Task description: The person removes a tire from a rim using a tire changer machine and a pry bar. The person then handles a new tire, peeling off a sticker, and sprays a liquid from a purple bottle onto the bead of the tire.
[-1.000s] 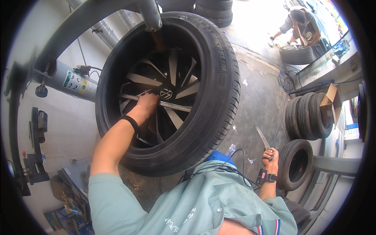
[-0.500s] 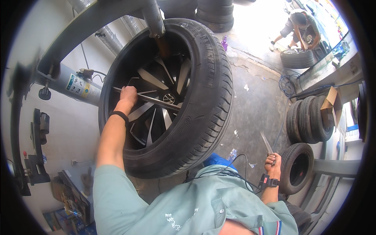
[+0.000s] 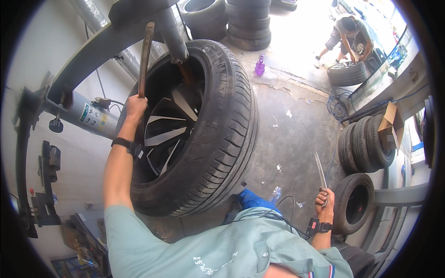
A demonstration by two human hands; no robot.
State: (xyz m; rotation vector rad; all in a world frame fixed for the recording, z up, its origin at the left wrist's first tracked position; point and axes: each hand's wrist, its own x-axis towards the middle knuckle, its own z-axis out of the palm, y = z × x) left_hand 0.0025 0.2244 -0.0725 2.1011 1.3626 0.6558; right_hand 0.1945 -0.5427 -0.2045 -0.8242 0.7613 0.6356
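Observation:
My left hand (image 3: 136, 107) is closed around the lower end of a long flat tire lever (image 3: 145, 60), raised upright beside the machine's post. It is above the left edge of a large wheel: a black tire (image 3: 227, 134) on a rim with black and silver spokes (image 3: 166, 137). The post's lower end (image 3: 178, 54) reaches to the rim's far side, where a brownish piece (image 3: 187, 73) sits, partly in shadow. Out to the right, apart from the wheel, my right hand (image 3: 324, 199) grips a thinner, slightly curved tire lever (image 3: 320, 169) pointing up.
A grey machine arm (image 3: 88, 58) curves over the wheel's left. Stacked tires (image 3: 249, 25) and a purple bottle (image 3: 260, 66) stand beyond. At right are several tires (image 3: 359, 146), a cardboard box (image 3: 390, 124) and a single tire (image 3: 340, 204). A person (image 3: 352, 37) bends over another wheel (image 3: 346, 74).
My left hand has lifted its lever from across the spokes to upright and moved left. The wheel shows lower and more left in view. My right hand still holds its lever, now more upright.

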